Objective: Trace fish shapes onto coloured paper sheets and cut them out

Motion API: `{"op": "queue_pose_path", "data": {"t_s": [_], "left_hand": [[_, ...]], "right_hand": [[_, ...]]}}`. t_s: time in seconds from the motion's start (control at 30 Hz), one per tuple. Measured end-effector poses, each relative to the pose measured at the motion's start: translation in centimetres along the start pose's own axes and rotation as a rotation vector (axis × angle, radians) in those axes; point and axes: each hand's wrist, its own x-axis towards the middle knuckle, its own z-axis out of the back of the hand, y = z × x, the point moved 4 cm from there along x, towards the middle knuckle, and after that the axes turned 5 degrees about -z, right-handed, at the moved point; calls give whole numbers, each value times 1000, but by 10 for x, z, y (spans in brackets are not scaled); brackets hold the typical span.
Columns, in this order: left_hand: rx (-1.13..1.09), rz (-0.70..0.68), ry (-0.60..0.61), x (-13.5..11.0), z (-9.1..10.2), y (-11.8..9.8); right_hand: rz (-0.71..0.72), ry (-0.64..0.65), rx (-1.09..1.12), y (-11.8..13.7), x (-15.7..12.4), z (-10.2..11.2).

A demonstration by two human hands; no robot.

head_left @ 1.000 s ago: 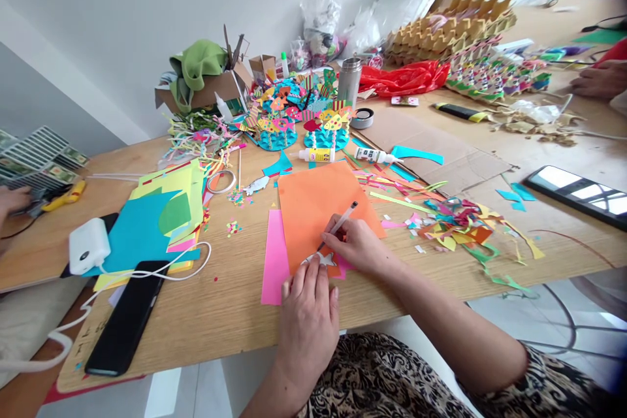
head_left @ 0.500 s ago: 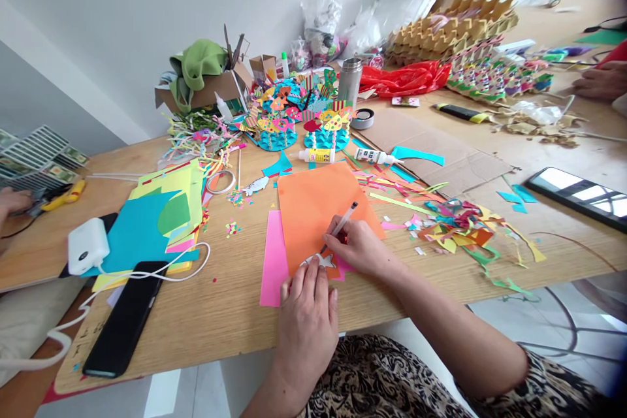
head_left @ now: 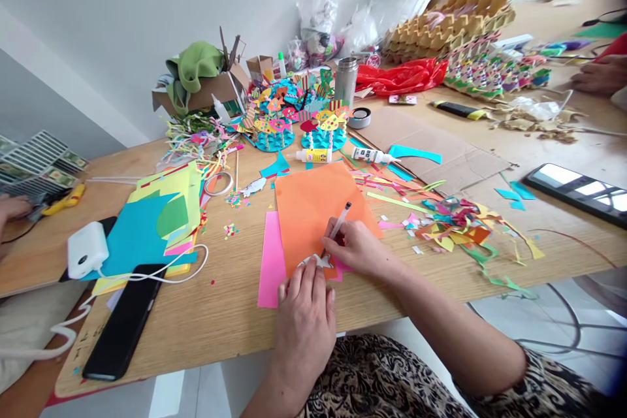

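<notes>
In my right hand [head_left: 360, 247] I hold a pen [head_left: 340, 222] with a clear barrel, its tip down beside a small white fish-shaped paper cutout [head_left: 321, 260]. That cutout lies near the lower edge of an orange sheet of paper [head_left: 318, 199]. My left hand [head_left: 306, 307] rests flat, fingers stretched out, pressing the cutout and partly covering it. A pink strip of paper [head_left: 271, 268] sticks out from under the orange sheet on the left.
Glue bottles [head_left: 315, 155] and finished paper fish decorations [head_left: 323, 130] stand beyond the sheet. Paper scraps [head_left: 460, 222] lie to the right. Left are coloured sheets [head_left: 134, 228], a black phone [head_left: 125, 326] and a power bank [head_left: 87, 249]. Other people's hands [head_left: 600, 75] show at both sides.
The pen has tilted slightly and its top has shifted a little left. My left hand stays on the cutout; the whole view has shifted slightly.
</notes>
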Motion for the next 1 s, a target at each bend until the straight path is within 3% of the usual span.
{"op": "queue_pose_path", "data": {"t_s": [0.37, 1.0], "left_hand": [[35, -9, 24, 1, 0, 0], [38, 13, 75, 4, 3, -2]], "right_hand": [[41, 73, 31, 2, -2, 0], [55, -1, -47, 2, 0, 4]]}}
